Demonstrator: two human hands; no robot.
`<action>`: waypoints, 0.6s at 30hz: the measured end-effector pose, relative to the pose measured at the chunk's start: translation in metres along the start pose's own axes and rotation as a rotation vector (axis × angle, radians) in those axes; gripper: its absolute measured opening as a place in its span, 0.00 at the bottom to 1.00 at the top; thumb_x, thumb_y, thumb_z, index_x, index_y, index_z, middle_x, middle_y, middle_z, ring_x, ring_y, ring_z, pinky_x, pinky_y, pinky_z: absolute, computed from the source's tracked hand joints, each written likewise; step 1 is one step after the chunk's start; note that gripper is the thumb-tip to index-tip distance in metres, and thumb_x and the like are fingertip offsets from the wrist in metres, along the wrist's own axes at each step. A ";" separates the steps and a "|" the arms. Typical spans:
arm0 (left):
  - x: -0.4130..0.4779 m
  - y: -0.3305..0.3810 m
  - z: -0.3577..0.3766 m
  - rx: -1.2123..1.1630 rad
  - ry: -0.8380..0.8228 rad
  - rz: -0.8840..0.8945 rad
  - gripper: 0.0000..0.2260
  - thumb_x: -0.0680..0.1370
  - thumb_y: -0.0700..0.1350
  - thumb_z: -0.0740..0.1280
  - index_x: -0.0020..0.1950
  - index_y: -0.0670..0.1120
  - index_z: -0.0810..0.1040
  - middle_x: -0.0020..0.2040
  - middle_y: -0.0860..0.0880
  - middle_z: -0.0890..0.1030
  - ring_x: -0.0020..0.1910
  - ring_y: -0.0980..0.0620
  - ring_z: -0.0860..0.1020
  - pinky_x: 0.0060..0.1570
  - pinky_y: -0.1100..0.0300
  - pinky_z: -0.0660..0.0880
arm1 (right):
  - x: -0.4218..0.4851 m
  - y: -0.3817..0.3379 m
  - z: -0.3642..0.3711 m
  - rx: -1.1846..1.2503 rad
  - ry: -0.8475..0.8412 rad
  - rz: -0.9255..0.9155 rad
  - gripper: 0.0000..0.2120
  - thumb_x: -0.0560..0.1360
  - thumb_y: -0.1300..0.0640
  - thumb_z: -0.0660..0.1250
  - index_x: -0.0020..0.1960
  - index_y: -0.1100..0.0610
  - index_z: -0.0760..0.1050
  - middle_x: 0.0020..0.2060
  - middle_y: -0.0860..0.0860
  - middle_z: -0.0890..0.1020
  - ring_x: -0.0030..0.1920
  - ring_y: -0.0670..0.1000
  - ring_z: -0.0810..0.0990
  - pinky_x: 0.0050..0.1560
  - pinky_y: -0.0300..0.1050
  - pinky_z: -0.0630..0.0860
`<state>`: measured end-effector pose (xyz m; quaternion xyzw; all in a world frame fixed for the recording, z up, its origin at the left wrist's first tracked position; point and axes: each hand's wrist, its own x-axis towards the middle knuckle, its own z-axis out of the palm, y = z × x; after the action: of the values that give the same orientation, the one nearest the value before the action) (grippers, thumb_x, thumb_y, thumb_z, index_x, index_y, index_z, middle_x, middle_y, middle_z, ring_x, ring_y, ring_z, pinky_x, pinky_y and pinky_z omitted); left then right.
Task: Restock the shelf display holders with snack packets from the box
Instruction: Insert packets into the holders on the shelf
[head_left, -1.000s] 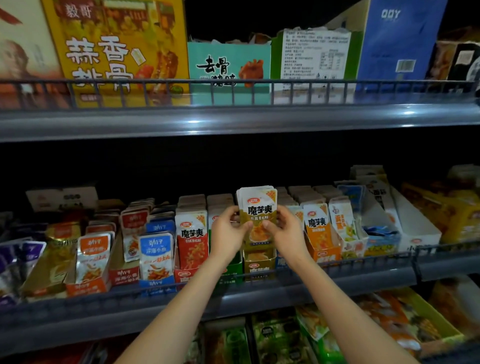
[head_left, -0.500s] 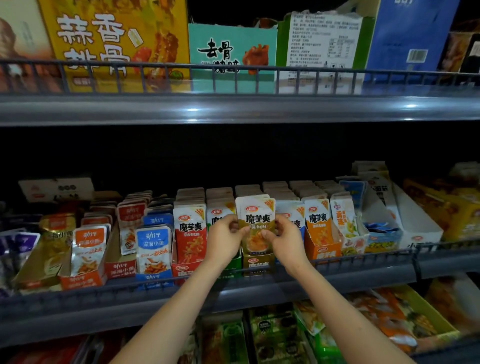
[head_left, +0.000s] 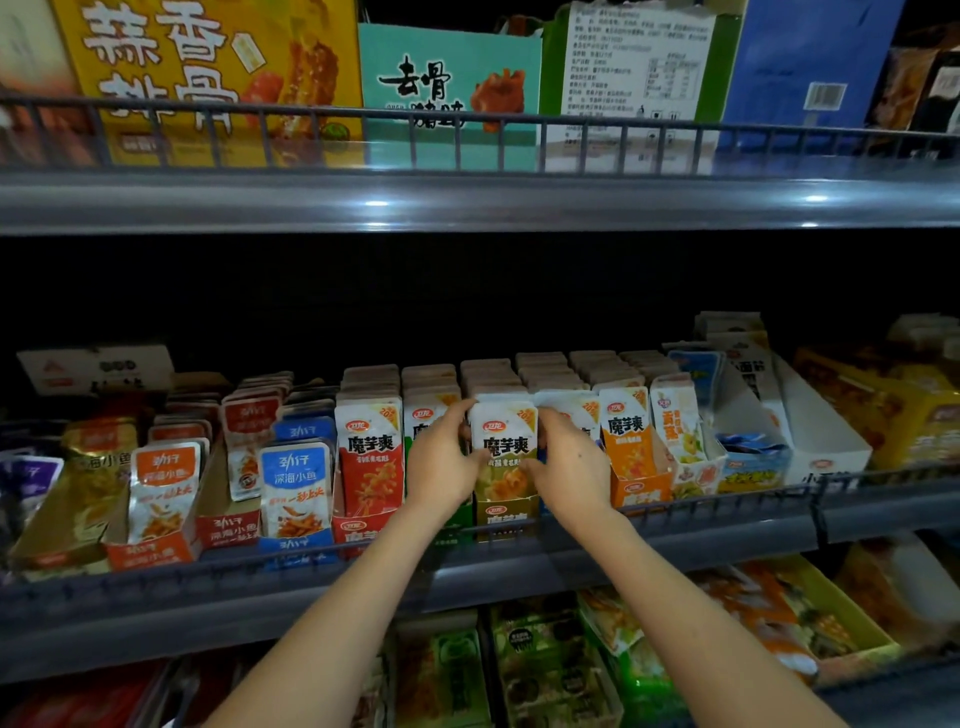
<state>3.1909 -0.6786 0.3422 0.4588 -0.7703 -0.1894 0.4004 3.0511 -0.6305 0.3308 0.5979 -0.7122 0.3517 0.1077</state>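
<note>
A stack of white and olive snack packets (head_left: 505, 444) sits down inside the olive display holder (head_left: 506, 514) at the middle of the shelf. My left hand (head_left: 441, 462) grips the stack's left edge, thumb on the front. My right hand (head_left: 569, 462) grips its right edge the same way. Rows of the same kind of packet fill the neighbouring red holder (head_left: 366, 525) and orange holder (head_left: 636, 491). The supply box is out of view.
A wire rail (head_left: 675, 512) runs along the shelf's front edge. Fish snack packets (head_left: 295, 478) stand to the left. A nearly empty white holder (head_left: 826, 447) sits to the right. Large cartons (head_left: 447, 83) line the upper shelf behind its rail (head_left: 467, 122). More snacks lie on the lower shelf.
Both hands have lowered the stack of packets from above the row down into the olive holder, and they still hold its sides. The camera has tilted slightly downward.
</note>
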 end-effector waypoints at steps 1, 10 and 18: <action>0.001 -0.001 0.000 0.047 0.013 0.002 0.28 0.73 0.44 0.72 0.71 0.49 0.67 0.56 0.47 0.79 0.54 0.49 0.77 0.50 0.59 0.74 | -0.001 -0.001 0.000 -0.040 -0.002 -0.010 0.28 0.72 0.55 0.73 0.68 0.54 0.67 0.56 0.52 0.79 0.52 0.53 0.80 0.41 0.44 0.75; -0.014 0.000 -0.017 -0.005 -0.009 0.001 0.28 0.73 0.45 0.72 0.71 0.47 0.68 0.58 0.48 0.76 0.55 0.49 0.76 0.51 0.56 0.76 | -0.024 0.000 -0.017 0.143 -0.023 0.008 0.33 0.74 0.56 0.70 0.75 0.53 0.58 0.56 0.50 0.77 0.43 0.49 0.79 0.35 0.38 0.72; -0.118 -0.013 -0.043 -0.139 -0.012 0.015 0.12 0.76 0.40 0.69 0.58 0.48 0.77 0.48 0.53 0.78 0.46 0.57 0.76 0.45 0.71 0.72 | -0.133 0.013 -0.044 0.559 -0.195 0.191 0.20 0.73 0.58 0.72 0.60 0.46 0.69 0.43 0.44 0.77 0.37 0.41 0.77 0.42 0.31 0.74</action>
<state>3.2627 -0.5812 0.3075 0.4229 -0.7611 -0.2420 0.4281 3.0625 -0.4986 0.2819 0.5655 -0.6478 0.4836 -0.1633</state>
